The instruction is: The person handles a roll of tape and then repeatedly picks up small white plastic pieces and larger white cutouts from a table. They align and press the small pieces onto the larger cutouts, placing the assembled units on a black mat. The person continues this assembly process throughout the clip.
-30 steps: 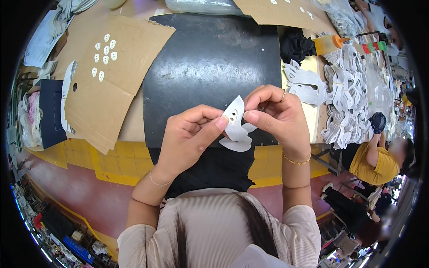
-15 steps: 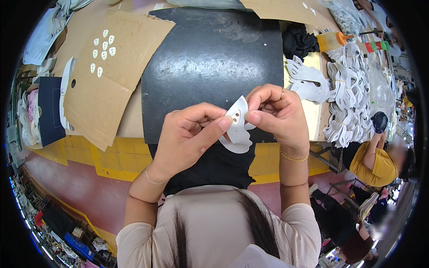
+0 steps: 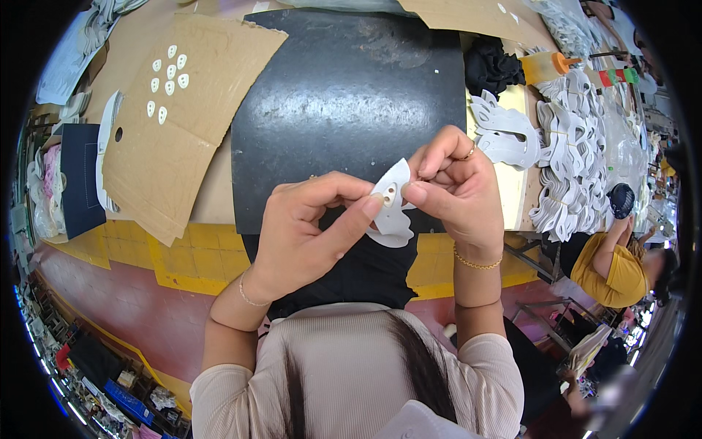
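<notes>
Left hand and right hand both pinched the white curvy cut-out foam piece — held mid-air between them, above the black rubber mat. Its long axis ran 12 to 6, left at 9 o'clock, right at 3 — equally near.

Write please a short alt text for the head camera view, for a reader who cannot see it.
Both hands pinch one white cut-out piece over a black mat: left hand on its left edge, right hand on its right. Brown cardboard with small white pieces lies to the left; stacks of white cut-outs lie to the right.
</notes>
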Motion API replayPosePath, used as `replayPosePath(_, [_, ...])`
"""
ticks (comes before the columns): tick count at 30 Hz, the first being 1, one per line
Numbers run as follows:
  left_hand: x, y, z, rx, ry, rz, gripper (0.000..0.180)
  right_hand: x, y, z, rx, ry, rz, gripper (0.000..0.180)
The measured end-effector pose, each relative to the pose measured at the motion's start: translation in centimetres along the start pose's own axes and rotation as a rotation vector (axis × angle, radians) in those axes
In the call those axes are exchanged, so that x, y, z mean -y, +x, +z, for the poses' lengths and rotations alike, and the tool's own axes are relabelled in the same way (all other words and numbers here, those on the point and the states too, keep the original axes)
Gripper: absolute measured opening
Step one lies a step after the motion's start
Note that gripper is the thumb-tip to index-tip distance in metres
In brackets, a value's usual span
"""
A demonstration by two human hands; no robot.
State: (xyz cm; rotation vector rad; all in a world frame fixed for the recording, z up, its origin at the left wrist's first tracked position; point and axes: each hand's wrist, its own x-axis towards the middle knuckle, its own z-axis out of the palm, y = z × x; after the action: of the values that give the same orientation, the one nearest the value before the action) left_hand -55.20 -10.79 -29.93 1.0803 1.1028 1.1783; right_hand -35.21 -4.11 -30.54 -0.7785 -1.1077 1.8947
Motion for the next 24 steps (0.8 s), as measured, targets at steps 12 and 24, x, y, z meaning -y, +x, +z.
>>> replayPosePath(12, [-0.7, -0.2, -0.5, 0.064, 0.117, -0.042, 0.010, -0.1, -0.1, 0.0, 0.052, 0.044, -0.025, 0.039])
replayPosePath(24, [-1.5, 1.1, -2.1, 0.280, 0.104, -0.171, 0.009, 1.5, -0.8, -0.7, 0.097, -0.131, 0.142, 0.034])
